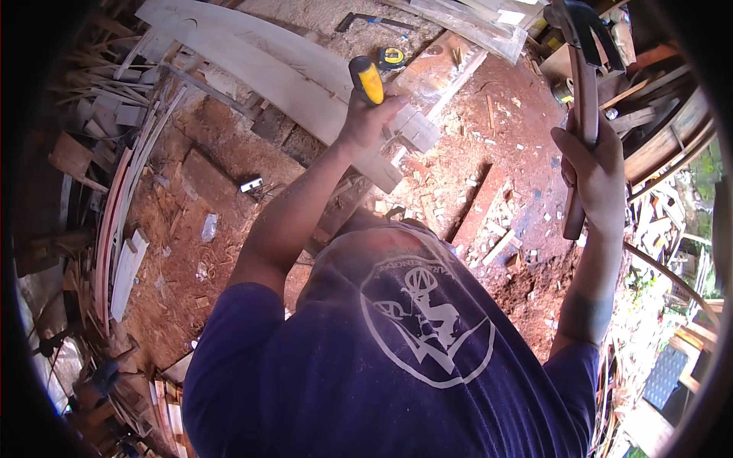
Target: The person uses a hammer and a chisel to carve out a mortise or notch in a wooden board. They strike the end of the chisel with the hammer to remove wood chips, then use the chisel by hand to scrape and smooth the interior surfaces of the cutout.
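Observation:
My left hand [368,122] is closed around an upright yellow and black tool handle [370,81], which looks like a chisel's. Its blade is hidden below my fist. The fist is over the end of a pale wooden board [259,57], beside a short cut end of wood [418,131]. My right hand [598,172] grips the wooden handle of a claw hammer [586,99], raised off to the right with its dark metal head up. A yellow and black tape measure [392,57] lies just beyond my left hand.
A dark angled tool [374,21] lies on sawdust at the far side. Wood scraps and chips litter the reddish dirt floor [206,145]. Stacked thin strips [118,221] stand at the left, and cluttered timber [664,84] fills the right. A small metallic piece [250,185] lies left of my forearm.

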A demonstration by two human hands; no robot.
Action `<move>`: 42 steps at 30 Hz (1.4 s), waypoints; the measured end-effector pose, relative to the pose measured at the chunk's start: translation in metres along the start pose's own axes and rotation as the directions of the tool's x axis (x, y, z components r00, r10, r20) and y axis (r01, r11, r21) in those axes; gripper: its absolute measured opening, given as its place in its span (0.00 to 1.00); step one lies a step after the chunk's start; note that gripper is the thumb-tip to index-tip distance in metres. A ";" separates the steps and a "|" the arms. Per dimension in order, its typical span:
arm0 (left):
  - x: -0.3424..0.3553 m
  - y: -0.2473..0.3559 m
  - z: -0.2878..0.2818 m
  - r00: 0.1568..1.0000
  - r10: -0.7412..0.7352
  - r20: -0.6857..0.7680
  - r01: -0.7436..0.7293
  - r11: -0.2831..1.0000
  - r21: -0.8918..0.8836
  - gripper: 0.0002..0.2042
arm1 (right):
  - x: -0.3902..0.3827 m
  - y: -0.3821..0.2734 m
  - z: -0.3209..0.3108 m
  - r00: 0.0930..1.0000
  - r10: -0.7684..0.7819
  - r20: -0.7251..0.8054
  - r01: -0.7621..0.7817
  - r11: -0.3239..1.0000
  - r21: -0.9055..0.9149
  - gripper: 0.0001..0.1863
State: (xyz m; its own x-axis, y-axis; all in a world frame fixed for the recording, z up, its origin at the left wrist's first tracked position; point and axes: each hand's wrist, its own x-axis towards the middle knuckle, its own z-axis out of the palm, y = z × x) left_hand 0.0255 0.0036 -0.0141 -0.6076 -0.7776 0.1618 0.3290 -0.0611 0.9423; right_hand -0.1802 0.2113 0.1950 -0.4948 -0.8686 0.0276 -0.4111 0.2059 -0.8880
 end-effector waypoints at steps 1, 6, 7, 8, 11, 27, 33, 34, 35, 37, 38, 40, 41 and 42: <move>0.000 0.000 0.001 1.000 -0.011 -0.009 0.011 1.000 0.001 0.17 | 0.000 0.000 0.001 1.000 0.001 -0.003 -0.001 1.000 -0.001 0.07; 0.000 0.003 0.005 1.000 0.011 0.010 -0.011 0.999 0.040 0.17 | 0.002 -0.002 0.006 0.998 -0.061 0.024 0.062 0.998 -0.034 0.07; -0.001 0.004 0.006 0.999 0.023 0.021 -0.025 0.998 0.057 0.17 | 0.002 -0.004 0.007 0.998 -0.060 0.025 0.061 0.998 -0.034 0.07; 0.000 0.002 0.005 1.000 0.022 0.021 -0.023 0.998 0.056 0.17 | 0.003 -0.007 0.007 0.997 -0.067 0.029 0.068 0.997 -0.038 0.07; 0.002 -0.001 0.003 0.996 0.083 0.039 -0.086 0.993 0.083 0.17 | 0.004 -0.009 0.011 0.997 -0.069 0.041 0.071 0.996 -0.048 0.07; 0.006 -0.013 0.008 0.992 0.039 0.116 -0.100 0.803 0.588 0.25 | 0.000 -0.045 0.017 0.778 -0.565 -0.276 0.602 0.795 0.070 0.04; 0.003 -0.010 0.004 0.975 0.202 0.088 -0.216 0.794 0.569 0.16 | 0.006 -0.014 0.030 0.890 -0.377 0.257 0.441 0.564 -0.698 0.07; -0.001 -0.007 0.004 0.975 0.201 0.096 -0.218 0.779 0.588 0.16 | 0.003 -0.032 0.014 0.873 -0.461 0.157 0.429 0.576 -0.696 0.07; 0.002 -0.008 0.005 0.984 0.140 0.108 -0.177 0.766 0.618 0.21 | 0.002 -0.054 -0.014 0.873 -0.479 0.087 0.448 0.720 -0.530 0.07; 0.010 -0.013 0.012 0.982 0.113 0.150 -0.181 0.771 0.610 0.28 | -0.017 -0.112 -0.038 0.820 -0.503 -0.273 0.440 0.859 -0.261 0.04; 0.008 -0.016 0.008 0.981 0.124 0.148 -0.188 0.776 0.602 0.27 | -0.022 -0.136 -0.034 0.717 -0.570 -0.402 0.543 0.818 -0.190 0.07; 0.008 -0.016 0.009 0.977 0.133 0.164 -0.206 0.771 0.603 0.27 | -0.016 -0.109 -0.029 0.787 -0.474 -0.395 0.516 0.856 0.002 0.03; 0.009 -0.016 0.011 0.976 0.131 0.171 -0.210 0.764 0.610 0.27 | -0.012 -0.078 -0.013 0.749 -0.567 -0.344 0.563 0.818 -0.121 0.04; 0.004 -0.015 0.004 0.980 0.123 0.157 -0.196 0.746 0.637 0.28 | -0.007 -0.032 0.016 0.737 -0.661 -0.139 0.557 0.711 -0.429 0.05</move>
State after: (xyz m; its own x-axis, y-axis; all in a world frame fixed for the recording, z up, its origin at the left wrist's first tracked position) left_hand 0.0154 0.0038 -0.0269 -0.6688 -0.6709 0.3203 -0.0962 0.5053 0.8576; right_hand -0.1511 0.2036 0.2163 -0.1990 -0.7138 0.6715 -0.8965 -0.1441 -0.4189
